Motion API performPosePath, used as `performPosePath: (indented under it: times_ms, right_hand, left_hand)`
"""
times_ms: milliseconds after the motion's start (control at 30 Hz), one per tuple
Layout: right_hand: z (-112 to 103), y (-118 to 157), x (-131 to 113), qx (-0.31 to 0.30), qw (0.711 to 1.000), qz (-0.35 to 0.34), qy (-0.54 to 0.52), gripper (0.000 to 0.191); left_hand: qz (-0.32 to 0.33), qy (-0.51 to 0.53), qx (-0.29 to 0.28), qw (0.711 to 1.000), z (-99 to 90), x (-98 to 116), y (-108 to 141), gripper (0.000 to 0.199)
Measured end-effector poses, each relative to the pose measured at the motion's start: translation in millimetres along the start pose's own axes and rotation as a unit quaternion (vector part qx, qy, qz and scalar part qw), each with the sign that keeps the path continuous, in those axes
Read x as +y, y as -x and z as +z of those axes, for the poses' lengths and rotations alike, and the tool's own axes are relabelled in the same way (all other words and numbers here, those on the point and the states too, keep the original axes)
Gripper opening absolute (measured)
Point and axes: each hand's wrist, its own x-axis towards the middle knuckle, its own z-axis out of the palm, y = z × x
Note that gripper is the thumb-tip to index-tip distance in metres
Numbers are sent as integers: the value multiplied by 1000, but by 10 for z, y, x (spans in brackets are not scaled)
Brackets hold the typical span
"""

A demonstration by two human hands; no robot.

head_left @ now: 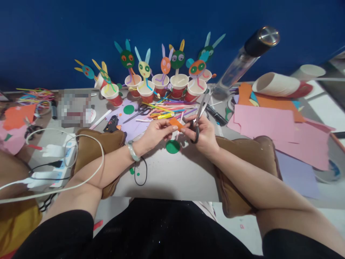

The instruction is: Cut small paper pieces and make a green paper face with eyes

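A small orange piece of paper [176, 123] is pinched between the thumb and fingers of my left hand [157, 132]. My right hand [207, 136] has the scissors [197, 133] hooked on its fingers, blades pointing up and away from me. Its fingertips also touch the right end of the orange paper. Just below the paper, a dark green paper circle [172, 146] lies on the table. Beyond my hands, loose coloured sticks [164, 108] are spread over the table, and a second pair of scissors [137, 113] rests on a purple sheet [129, 130].
Several red and white paper cups [146, 94] with paper animal heads stand along the blue wall. A clear bottle [237, 68] with a black cap is at the back right, near pink paper [264, 120]. Brown cushions lie under my forearms. A power strip [64, 158] with cables is at left.
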Motion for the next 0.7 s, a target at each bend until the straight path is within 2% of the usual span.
performPosePath:
  times_ms: [233,533,700]
  right_hand:
    - [17,15,-28,-15,1000,9,-19,51]
    - [21,31,-37,-30,999,18,2,55]
    - [19,40,-55,-25,999,20,8,55]
  left_hand:
    - [-32,19,-8,999,-8,58,11,40]
    - [-6,-15,7,1000,-29,134,16,46]
    - [-1,-38,5,999,-43,109,17,45]
